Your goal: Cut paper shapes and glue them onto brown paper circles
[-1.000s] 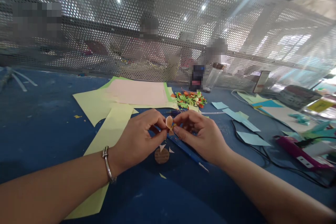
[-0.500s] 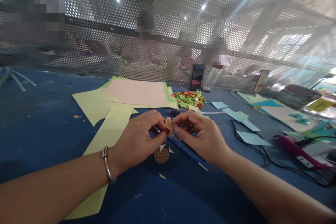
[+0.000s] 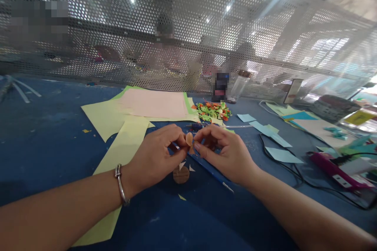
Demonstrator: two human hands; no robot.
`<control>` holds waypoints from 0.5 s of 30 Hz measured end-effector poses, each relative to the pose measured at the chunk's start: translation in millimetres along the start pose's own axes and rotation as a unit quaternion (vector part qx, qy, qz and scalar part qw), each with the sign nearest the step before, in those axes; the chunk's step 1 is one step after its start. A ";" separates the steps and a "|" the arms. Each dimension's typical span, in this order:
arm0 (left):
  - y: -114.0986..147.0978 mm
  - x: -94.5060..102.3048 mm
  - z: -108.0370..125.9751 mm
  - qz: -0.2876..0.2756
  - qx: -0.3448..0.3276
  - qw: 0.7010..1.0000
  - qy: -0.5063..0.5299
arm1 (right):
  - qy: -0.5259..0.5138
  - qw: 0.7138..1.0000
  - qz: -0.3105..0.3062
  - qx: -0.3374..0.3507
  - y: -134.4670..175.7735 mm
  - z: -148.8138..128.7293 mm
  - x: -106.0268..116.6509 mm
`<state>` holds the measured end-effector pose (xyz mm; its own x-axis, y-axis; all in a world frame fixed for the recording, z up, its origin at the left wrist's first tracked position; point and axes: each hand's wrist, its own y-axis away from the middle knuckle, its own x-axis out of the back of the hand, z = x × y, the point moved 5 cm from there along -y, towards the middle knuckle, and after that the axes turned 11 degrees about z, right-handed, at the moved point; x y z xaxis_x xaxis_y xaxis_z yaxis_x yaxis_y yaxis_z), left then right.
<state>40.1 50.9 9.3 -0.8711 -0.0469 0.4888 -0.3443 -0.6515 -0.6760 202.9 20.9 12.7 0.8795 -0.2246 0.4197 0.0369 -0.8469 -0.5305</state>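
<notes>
Between my two hands is a small orange paper piece (image 3: 189, 139) with curled petal shapes. My left hand (image 3: 165, 148), a silver bangle at its wrist, pinches its left side. The fingertips of my right hand (image 3: 225, 151) are closed on its right side. Below the fingers lie a round brown corrugated disc (image 3: 181, 175) and small pale paper scraps (image 3: 191, 168). A blue thin tool (image 3: 213, 171) with a metal tip slants across the table under my right hand.
Pale yellow sheets (image 3: 101, 115) and a pink sheet (image 3: 156, 102) lie at left. Behind my hands is a pile of curled green and orange paper pieces (image 3: 213, 111). Light blue slips (image 3: 284, 155), black cables and a magenta power strip (image 3: 338, 170) lie right. A perforated metal screen (image 3: 188, 59) stands behind.
The orange paper piece has turned slightly between my fingertips. Both hands stay in nearly the same place.
</notes>
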 end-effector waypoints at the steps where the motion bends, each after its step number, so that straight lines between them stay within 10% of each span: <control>1: -0.1 0.0 0.2 0.000 -0.002 1.000 -0.003 | 0.000 1.000 0.000 0.001 -0.3 0.0 -0.2; 15: 2.3 -1.6 -1.9 -0.017 -0.016 0.999 -0.033 | 0.010 1.000 -0.009 -0.007 0.7 0.2 -0.4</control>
<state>40.0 50.8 5.9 -0.8338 -0.0760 0.5468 -0.3853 -0.6292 -0.6750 202.7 20.4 12.1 0.8690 -0.2182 0.4441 0.0466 -0.8574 -0.5125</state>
